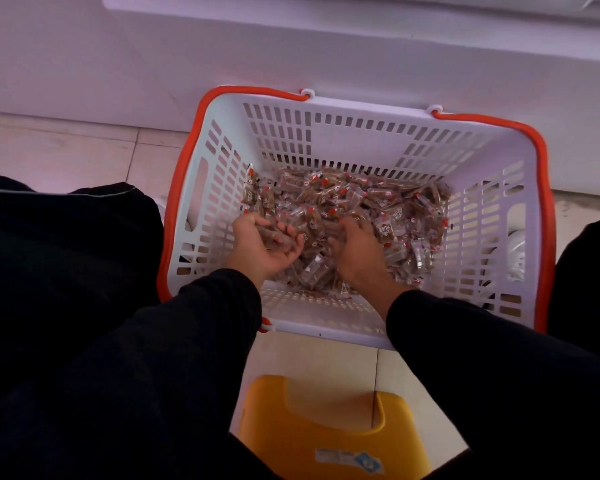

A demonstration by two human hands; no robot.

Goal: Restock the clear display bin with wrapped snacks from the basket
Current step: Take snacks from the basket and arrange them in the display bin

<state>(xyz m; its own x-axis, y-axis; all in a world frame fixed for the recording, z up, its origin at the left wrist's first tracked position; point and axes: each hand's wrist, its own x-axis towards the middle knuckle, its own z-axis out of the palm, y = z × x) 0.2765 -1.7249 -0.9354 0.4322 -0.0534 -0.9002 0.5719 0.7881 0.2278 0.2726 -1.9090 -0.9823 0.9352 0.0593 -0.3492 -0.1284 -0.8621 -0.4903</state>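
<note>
A white basket (368, 133) with an orange rim stands on the floor in front of me. A heap of small wrapped snacks (354, 202), brown in clear wrappers with red marks, covers its bottom. Both my hands are down inside it. My left hand (262, 242) lies palm up at the heap's left side, its fingers curled round a few snacks. My right hand (355, 252) is palm down on the middle of the heap, and its fingertips are buried among the wrappers. The clear display bin is not in view.
A yellow plastic stool (326, 427) sits under me on the pale tiled floor (66, 150). A white cabinet wall (291, 46) rises right behind the basket. My dark-clothed knees flank the basket on both sides.
</note>
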